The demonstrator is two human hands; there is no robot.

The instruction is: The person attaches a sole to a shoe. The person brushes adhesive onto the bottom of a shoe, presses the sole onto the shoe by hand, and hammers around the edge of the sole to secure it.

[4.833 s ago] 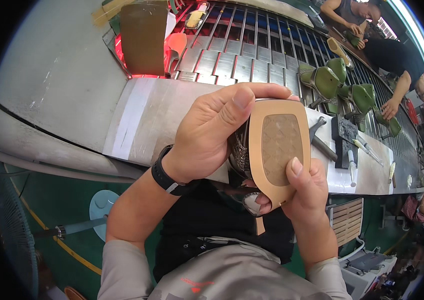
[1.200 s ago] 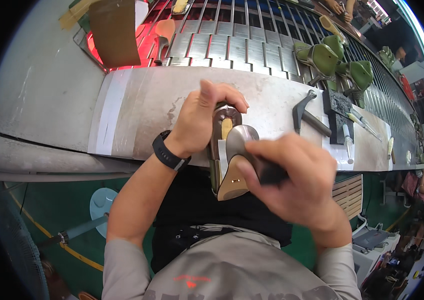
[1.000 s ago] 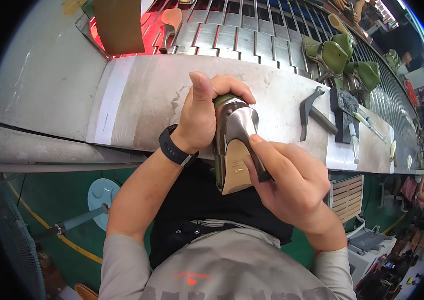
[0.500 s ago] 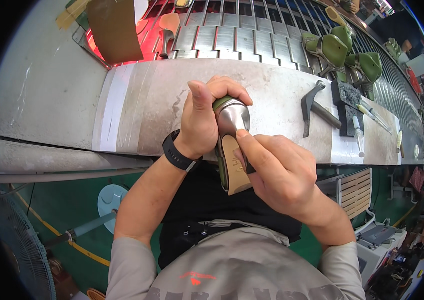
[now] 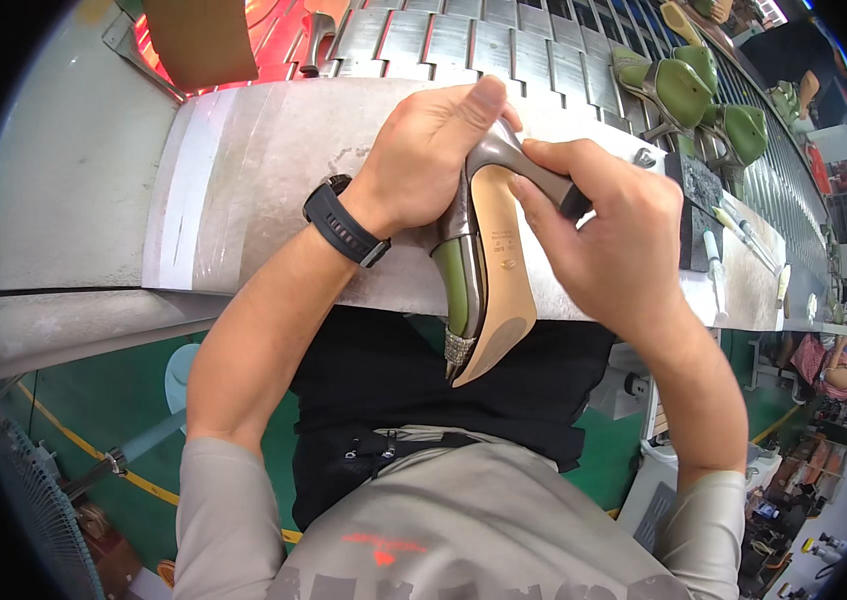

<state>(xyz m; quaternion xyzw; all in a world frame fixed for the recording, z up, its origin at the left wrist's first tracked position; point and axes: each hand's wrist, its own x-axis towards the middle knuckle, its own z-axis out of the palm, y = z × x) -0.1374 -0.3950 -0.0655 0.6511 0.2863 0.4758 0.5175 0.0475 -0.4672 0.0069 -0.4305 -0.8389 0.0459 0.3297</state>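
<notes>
Between my hands is a high-heeled shoe (image 5: 507, 270), its tan sole turned up and its toe pointing down toward me. It has a grey metallic upper and heel, a green section along the side and a glittering band near the toe. My left hand (image 5: 429, 155) is wrapped round the back of the shoe, thumb up. My right hand (image 5: 624, 225) pinches the slim heel (image 5: 544, 178), thumb below and fingers above; the dark heel tip shows beside them. Behind the right hand a hammer is mostly hidden, only its head (image 5: 645, 157) showing.
A pale worktop (image 5: 274, 180) runs in front of me, with a slatted metal conveyor (image 5: 444, 40) beyond. Green shoe lasts with shoes (image 5: 679, 92) stand at the far right. Brushes (image 5: 744, 235) lie beside a dark block (image 5: 694, 190). A brown panel (image 5: 199, 45) hangs before a red glow.
The shoe has moved away from me and tilted, so more of its sole and heel shows. My right hand has shifted up and right along with the heel. The view has moved slightly too.
</notes>
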